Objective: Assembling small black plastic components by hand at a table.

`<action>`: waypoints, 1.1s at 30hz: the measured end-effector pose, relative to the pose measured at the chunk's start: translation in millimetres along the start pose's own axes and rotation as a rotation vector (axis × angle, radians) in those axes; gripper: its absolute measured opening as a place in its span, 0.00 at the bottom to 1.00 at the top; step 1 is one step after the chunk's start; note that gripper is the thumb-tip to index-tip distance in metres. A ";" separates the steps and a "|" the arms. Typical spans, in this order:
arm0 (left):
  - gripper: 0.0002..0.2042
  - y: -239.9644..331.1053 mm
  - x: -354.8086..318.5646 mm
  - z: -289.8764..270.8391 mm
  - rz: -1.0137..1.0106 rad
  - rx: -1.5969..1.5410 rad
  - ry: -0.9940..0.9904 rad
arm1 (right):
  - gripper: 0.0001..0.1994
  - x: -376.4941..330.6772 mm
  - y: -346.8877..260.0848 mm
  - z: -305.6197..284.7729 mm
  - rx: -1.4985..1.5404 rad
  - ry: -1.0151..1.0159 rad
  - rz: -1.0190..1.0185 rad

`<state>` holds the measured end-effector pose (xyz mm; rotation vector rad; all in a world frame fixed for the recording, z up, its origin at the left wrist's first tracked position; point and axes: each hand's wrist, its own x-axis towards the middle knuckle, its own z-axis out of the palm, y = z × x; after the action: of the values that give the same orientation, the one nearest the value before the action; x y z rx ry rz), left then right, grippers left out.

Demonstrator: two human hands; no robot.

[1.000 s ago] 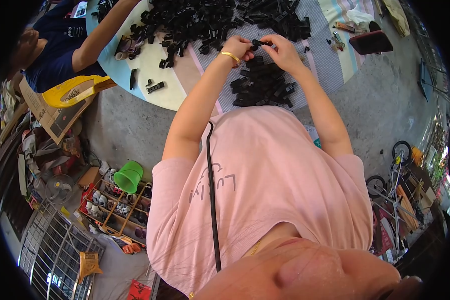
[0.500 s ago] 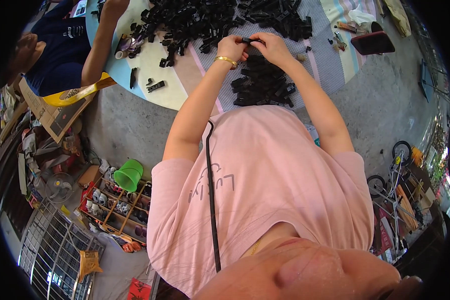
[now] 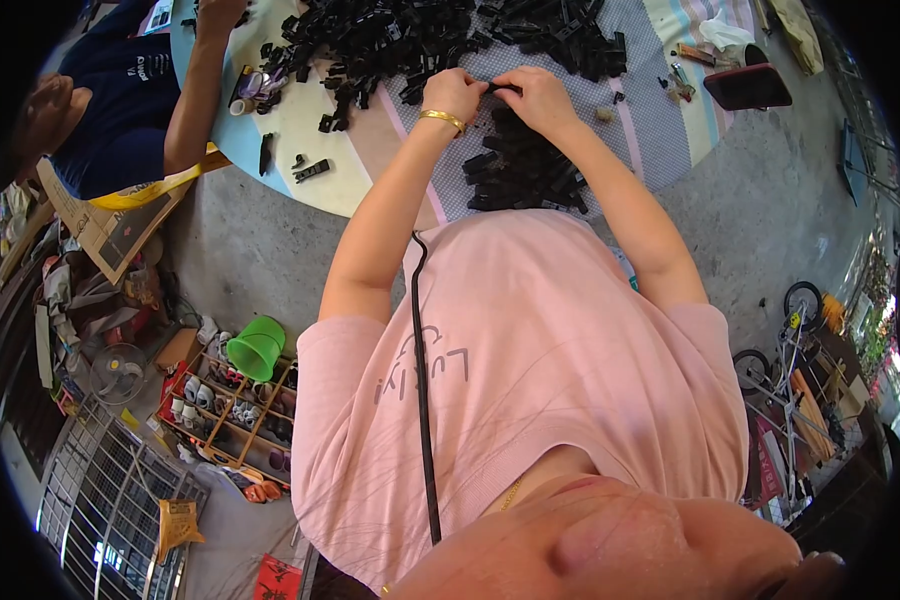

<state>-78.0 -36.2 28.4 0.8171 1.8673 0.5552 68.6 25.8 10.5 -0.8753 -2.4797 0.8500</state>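
Hands [image 3: 495, 92] amid black plastic parts [image 3: 525, 170]

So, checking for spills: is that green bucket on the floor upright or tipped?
Tipped: the green bucket lies on its side by the shoe rack, mouth facing sideways.

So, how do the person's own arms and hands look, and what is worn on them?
Both forearms are bare. The left hand has a gold bangle at the wrist; the right hand wears nothing visible. Short pink T-shirt sleeves cover only the upper arms.
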 end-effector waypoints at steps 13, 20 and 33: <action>0.09 -3.1 15.1 4.3 -0.125 -0.213 -0.107 | 0.14 17.4 20.0 1.0 0.659 -0.280 0.845; 0.10 -5.1 13.0 1.9 -0.140 -0.184 -0.144 | 0.12 22.9 13.9 -5.0 0.544 -0.344 0.756; 0.11 -66.5 -30.1 -27.9 0.366 0.183 0.454 | 0.07 -56.5 -21.3 -65.8 0.475 -0.530 0.301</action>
<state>-114.2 -103.6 12.6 1.2491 2.2160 0.8631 135.1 2.4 65.4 -0.9458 -2.3937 1.8912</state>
